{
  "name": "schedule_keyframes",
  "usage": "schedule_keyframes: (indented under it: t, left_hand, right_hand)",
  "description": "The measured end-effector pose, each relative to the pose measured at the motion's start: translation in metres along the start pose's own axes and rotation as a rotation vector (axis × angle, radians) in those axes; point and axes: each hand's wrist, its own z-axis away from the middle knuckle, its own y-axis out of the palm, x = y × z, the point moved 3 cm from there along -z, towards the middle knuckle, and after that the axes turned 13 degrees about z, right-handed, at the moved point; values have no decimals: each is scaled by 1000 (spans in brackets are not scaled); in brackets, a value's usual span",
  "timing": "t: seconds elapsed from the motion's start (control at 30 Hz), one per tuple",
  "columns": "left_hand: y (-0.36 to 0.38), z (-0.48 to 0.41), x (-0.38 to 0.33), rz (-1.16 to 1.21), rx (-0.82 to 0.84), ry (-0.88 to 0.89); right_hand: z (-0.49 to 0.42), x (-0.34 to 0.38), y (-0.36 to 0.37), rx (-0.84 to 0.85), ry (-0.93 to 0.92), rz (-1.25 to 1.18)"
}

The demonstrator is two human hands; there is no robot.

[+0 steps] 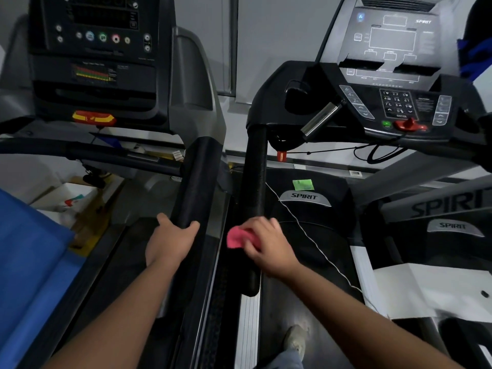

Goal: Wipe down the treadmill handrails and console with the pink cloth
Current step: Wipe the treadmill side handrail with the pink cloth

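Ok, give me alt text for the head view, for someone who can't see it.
The right hand holds a pink cloth against the black handrail of a Spirit treadmill; the left hand grips the neighbouring treadmill's handrail.

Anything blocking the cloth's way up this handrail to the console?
Nothing lies on the handrail ahead of the pink cloth in the right hand. A thin white cord runs off its right side, and a red clip dangles near the top.

My two forearms [125, 304] are bare all the way to my left hand [170, 242] and right hand [269, 249], and down below I wear a pale grey-beige shoe [296, 339] with a faded blue-grey trouser leg [286, 359] over it
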Motion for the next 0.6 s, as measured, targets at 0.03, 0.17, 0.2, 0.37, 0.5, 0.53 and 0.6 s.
schedule_keyframes:
  t: [0.03, 0.17, 0.2, 0.37, 0.5, 0.53, 0.6]
  left_hand:
    - [0, 0, 0, -3, 2, 0]
    - [1, -1, 0, -30, -6, -7]
    - [1, -1, 0, -34, -7, -6]
    - [1, 1, -2, -45, -12, 1]
    - [1, 2, -2, -58, -12, -6]
    - [1, 2, -2, -58, -13, -5]
    - [1, 2, -3, -56, -18, 1]
  right_hand:
    - [4, -4, -3, -51, 122, -155]
    - [13, -8, 8, -98, 566, -579]
    - [13, -11, 13, -85, 667, -636]
    - [24, -5, 24, 152, 928, -950]
    - [30, -2, 19, 209, 1013, -1022]
    - [24, -4, 16, 166, 1008, -960]
    - [6, -10, 5, 58, 966, -798]
